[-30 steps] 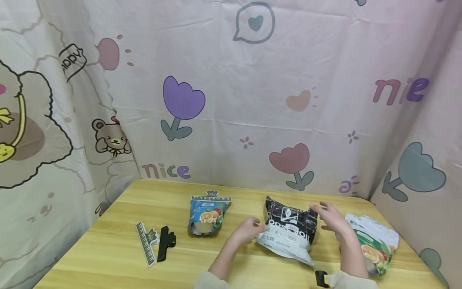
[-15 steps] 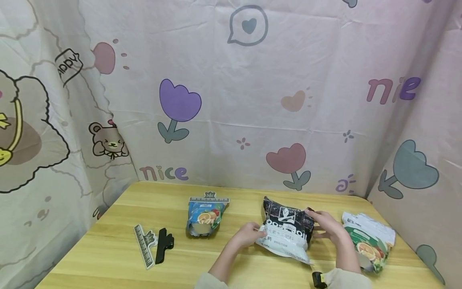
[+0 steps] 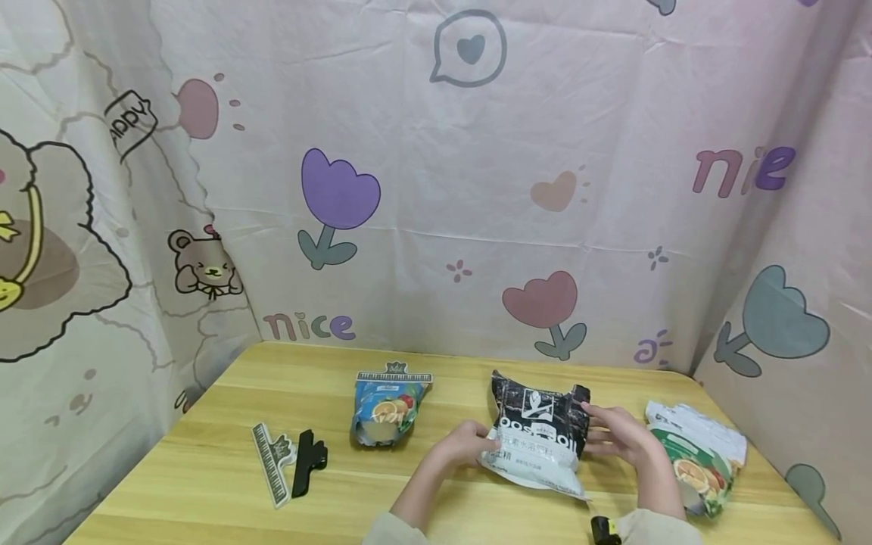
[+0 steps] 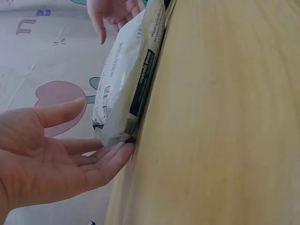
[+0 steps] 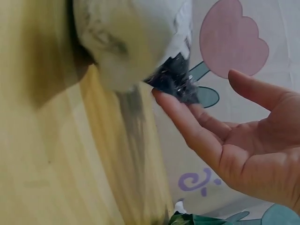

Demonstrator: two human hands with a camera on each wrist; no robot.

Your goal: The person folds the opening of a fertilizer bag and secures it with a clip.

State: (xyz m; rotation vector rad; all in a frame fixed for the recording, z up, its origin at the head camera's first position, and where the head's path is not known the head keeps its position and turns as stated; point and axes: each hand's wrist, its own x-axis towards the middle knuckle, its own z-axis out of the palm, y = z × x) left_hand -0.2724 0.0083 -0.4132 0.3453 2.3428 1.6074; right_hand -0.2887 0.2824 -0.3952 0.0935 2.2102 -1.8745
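Note:
A black and white plastic bag [image 3: 538, 439] with printed lettering lies on the wooden table between both hands. At its left edge my left hand [image 3: 463, 445] touches the lower corner; in the left wrist view the fingers [image 4: 110, 164] reach under that corner, thumb raised and apart from it. My right hand [image 3: 623, 435] is at the bag's right side. The right wrist view has its fingertips [image 5: 161, 96] against the black end of the bag, with the thumb held away. The bag's underside is hidden.
A blue pouch [image 3: 384, 412] with a piano-pattern clip [image 3: 395, 376] on its top stands at the left. Nearer lie another piano-pattern clip [image 3: 272, 465] and a black clip [image 3: 309, 463]. A green and white pouch [image 3: 698, 458] lies right. A printed cloth [image 3: 422, 189] hangs behind the table.
Both hands have closed in on the bag's sides, the right hand coming down along its edge. The bag has shifted slightly left. The clips and other pouches stay where they were.

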